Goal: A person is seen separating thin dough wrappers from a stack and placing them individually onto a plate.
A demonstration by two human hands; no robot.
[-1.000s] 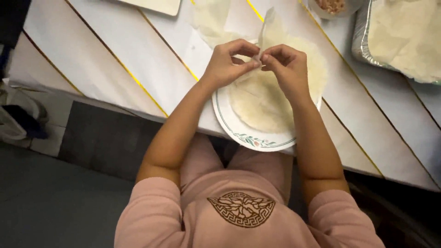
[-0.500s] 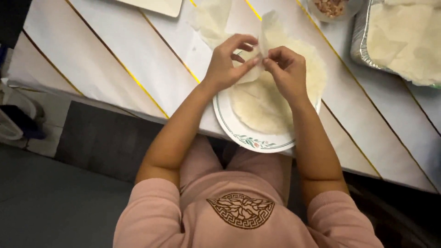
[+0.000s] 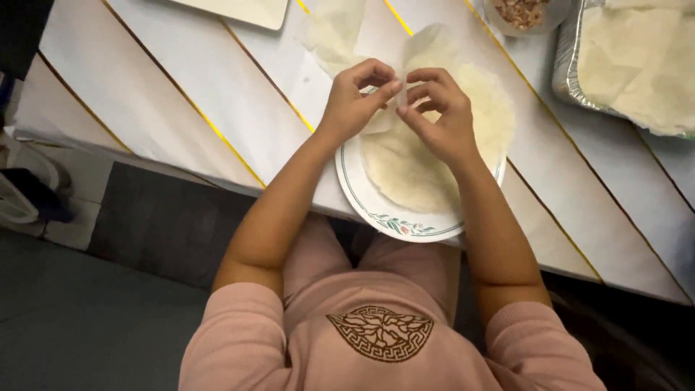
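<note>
We saw the left hand [image 3: 355, 105] and right hand [image 3: 438, 116] both pinching one thin wrapper sheet [image 3: 427, 54], lifted above the stacked plate [image 3: 394, 221].

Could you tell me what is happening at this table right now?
A person in a pink top sits at a white table and works with both hands over a plate of thin, pale wrapper sheets. The left hand and right hand pinch the edge of one sheet, lifting it off the stack. A foil tray of more sheets and a bowl of filling sit at the far right.
</note>
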